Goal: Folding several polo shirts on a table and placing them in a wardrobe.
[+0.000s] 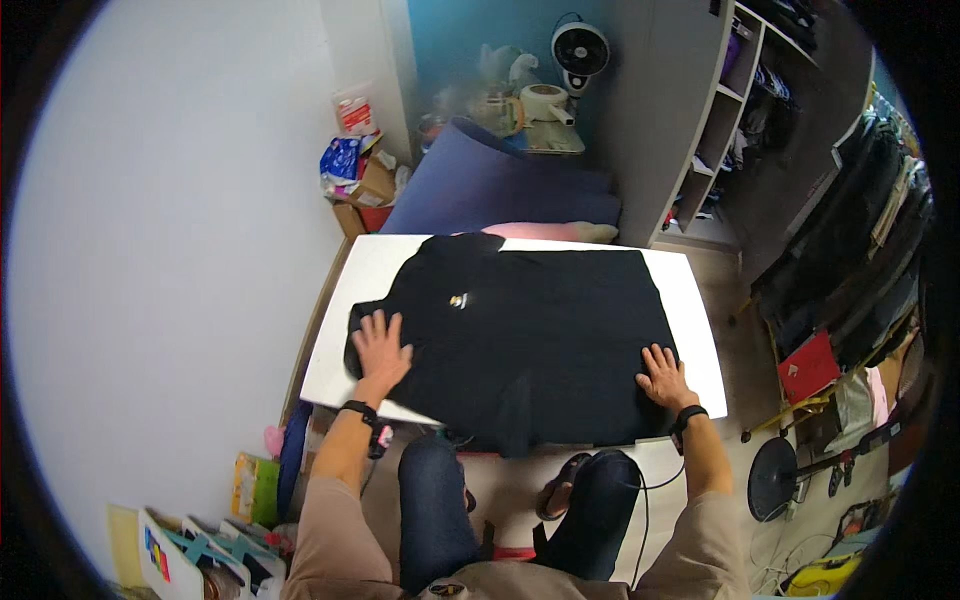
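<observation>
A black short-sleeved shirt (555,322) lies spread on a white table (701,360), its collar end to the left and its hem to the right. A small light-coloured emblem (458,301) shows on its chest. My left hand (381,352) rests palm down with fingers spread near the collar. Over at the hem's near corner, my right hand (663,377) is laid flat on the cloth, fingers apart. Neither hand grips anything. One sleeve points to the far edge; the near sleeve (514,420) lies folded over the body, and some cloth hangs past the near edge.
Behind the table stand a rolled blue mat (495,176), a white fan (580,52) and a small cooking pot (544,103). Boxes and packets (367,180) lean by the left wall. Clothes hang on a rack (847,247) at right. A black cable (646,517) runs beside my knee.
</observation>
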`<state>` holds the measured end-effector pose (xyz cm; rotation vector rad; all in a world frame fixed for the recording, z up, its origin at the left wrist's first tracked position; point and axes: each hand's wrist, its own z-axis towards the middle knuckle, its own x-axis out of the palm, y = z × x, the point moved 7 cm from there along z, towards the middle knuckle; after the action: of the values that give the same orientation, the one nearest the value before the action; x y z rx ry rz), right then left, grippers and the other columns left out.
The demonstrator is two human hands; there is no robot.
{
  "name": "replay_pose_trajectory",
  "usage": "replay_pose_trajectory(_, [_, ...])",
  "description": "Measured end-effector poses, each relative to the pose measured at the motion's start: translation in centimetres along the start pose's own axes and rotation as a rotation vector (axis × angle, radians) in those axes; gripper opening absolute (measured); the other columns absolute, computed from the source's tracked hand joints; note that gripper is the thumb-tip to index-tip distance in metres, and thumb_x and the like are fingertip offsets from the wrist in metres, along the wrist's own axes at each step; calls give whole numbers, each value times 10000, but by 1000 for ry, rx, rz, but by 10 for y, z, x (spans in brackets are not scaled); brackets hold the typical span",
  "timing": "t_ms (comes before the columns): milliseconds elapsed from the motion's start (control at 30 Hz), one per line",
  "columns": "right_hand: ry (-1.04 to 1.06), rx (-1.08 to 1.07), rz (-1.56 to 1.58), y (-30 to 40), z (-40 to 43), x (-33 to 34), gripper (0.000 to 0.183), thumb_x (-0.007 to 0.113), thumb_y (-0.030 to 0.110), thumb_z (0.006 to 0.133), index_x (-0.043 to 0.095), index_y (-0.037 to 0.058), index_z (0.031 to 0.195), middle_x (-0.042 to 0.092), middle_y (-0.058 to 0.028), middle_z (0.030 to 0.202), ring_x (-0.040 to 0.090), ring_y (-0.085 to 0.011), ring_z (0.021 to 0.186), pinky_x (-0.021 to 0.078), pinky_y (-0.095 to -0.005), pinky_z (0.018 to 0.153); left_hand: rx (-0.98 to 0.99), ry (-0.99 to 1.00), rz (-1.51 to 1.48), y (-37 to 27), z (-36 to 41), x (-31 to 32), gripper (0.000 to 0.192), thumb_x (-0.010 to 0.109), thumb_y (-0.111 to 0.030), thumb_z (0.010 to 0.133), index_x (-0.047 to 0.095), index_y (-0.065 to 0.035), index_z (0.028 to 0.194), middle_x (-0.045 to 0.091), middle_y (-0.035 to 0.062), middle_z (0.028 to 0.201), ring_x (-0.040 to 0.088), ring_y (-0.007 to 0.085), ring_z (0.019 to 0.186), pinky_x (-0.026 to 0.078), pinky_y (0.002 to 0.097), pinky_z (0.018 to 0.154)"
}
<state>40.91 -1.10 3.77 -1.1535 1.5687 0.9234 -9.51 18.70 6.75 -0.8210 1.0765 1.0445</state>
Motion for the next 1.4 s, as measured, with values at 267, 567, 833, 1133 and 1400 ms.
replay_pose_trajectory(267, [-118,-328,333,63,-42,-14,544,615,235,863,454,14,1333,440,-229,1377,441,-405,1249,379,-424,1043,435,160,-384,-119,-60,12,696,691,-268,695,472,-49,1319,556,204,1165,490,385,1106,377,492,961])
replay_pose_trajectory(567, [-101,-391,110,73,-68,14,824,773,216,681,395,145,1409,332,-148,1480,308,-379,1352,296,-516,1079,291,313,-389,-153,-36,18,414,634,-127,617,634,-39,1021,610,178,1004,529,366,1006,438,448,850])
replay_pose_trajectory(833, [-222,-398,146,80,-69,12,914,827,200,587,413,158,1401,368,-132,1463,307,-357,1352,256,-487,1099,304,466,-693,-160,-40,2,293,648,-164,659,616,20,885,638,197,814,609,347,755,475,417,690])
replay_pose_trajectory(1133, [-339,-415,171,79,-77,13,1003,838,159,485,414,143,1394,384,-153,1437,329,-365,1324,241,-498,1084,-147,21,-1359,-66,6,-49,159,648,-101,847,522,-60,758,407,-82,669,374,18,615,319,221,534])
replay_pose_trajectory(1400, [-278,-324,87,90,-65,14,1093,800,50,407,372,122,1410,330,-160,1464,291,-375,1350,207,-518,1100,-478,94,-767,-4,8,43,242,682,-185,783,586,-19,930,643,130,829,625,267,775,473,381,724])
